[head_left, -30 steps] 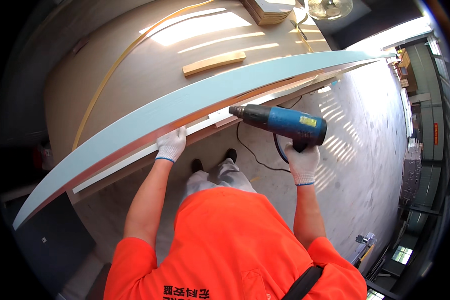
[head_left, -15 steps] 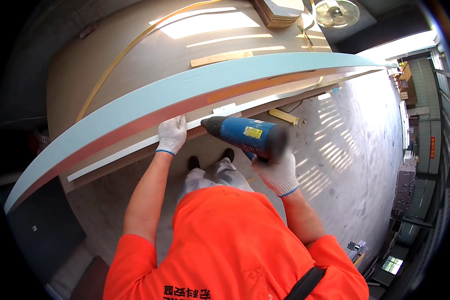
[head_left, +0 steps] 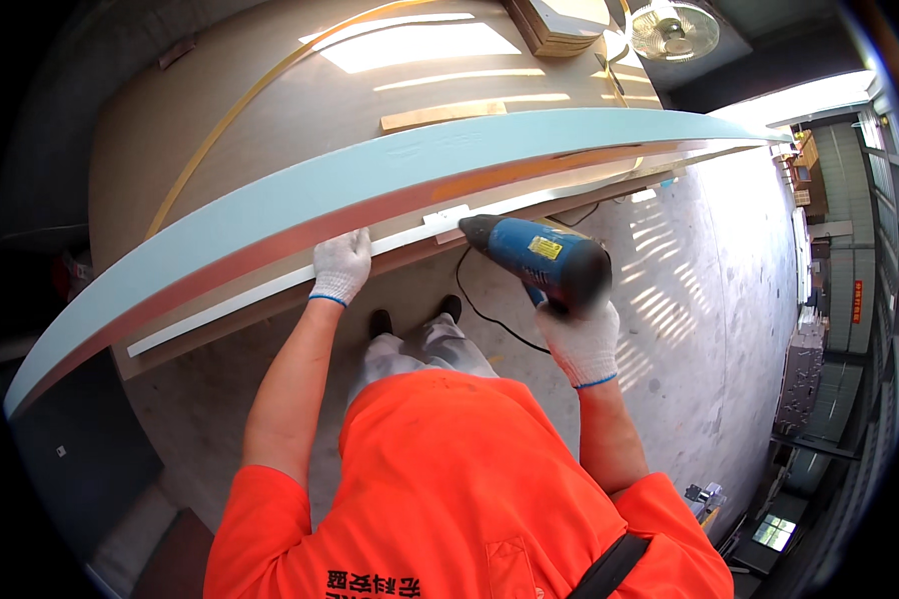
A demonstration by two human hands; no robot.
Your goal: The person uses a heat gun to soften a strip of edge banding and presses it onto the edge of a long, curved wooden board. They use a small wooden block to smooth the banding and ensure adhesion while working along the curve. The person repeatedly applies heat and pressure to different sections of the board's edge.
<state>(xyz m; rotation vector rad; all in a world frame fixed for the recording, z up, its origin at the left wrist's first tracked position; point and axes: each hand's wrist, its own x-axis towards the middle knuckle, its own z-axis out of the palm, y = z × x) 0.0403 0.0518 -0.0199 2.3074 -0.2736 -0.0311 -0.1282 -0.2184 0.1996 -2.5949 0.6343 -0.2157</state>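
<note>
Closest to you, your right hand (head_left: 581,341), in a white work glove, is wrapped tight around the grip of a blue power tool (head_left: 537,258), whose dark nose points left at the white strip (head_left: 300,280) running along the counter's front edge; a black cord (head_left: 489,317) hangs from the tool and trails down over the concrete floor (head_left: 709,299) past your black shoes. To the left, your left hand (head_left: 341,266), gloved the same way, presses flat with fingers spread against that white strip, just under the long pale blue panel (head_left: 370,180); it grips nothing, it only bears on the edge. The panel stands on its edge and sweeps from the lower left up to the far right, right above both hands. Behind it lies the broad brown top of the counter (head_left: 270,110), with a thin yellow band (head_left: 220,120) curving across it and a short wooden batten (head_left: 445,115) lying just beyond the panel. Farther back sits a stack of boards (head_left: 559,22), and beside it a round fan (head_left: 674,28)
</note>
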